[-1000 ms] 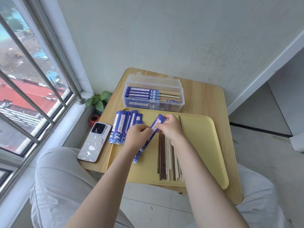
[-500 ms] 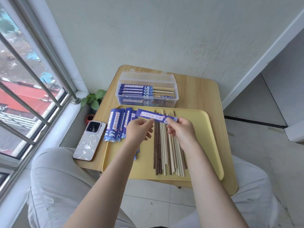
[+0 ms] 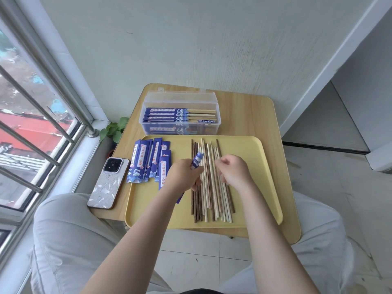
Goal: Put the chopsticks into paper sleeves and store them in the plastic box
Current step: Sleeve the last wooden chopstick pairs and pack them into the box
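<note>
**Partway through: some pairs boxed, a good many chopsticks left on the tray**

You have a layer of sleeved chopsticks already lying flat in the clear rectangular plastic box (image 3: 181,115), which sits open at the far side of the small light-wood worktop (image 3: 250,115), just beyond the yellow plastic tray (image 3: 254,166). Their blue sleeves point to your left, with the pale wooden ends sticking out to the right. How many layers are in there you cannot tell through the frosted wall.

What is left lies on the tray. The loose chopsticks (image 3: 210,187), dark brown and pale wood mixed, form one row running away from you. To their left is the fanned pile of empty blue printed paper sleeves (image 3: 148,164), several of them, overlapping.

Your left hand (image 3: 184,177) has its grip closed on one blue paper sleeve (image 3: 196,161), whose top end pokes up past your fingers over the dark chopsticks. Whether anything is inside it yet cannot be seen. Your right hand (image 3: 233,172) rests on the pale chopsticks with its fingers curled; whether that grip has pinched one yet cannot be told.

By my reading you are at the start of another pair: pick the sticks, slide them in, lay them in the box.
</note>
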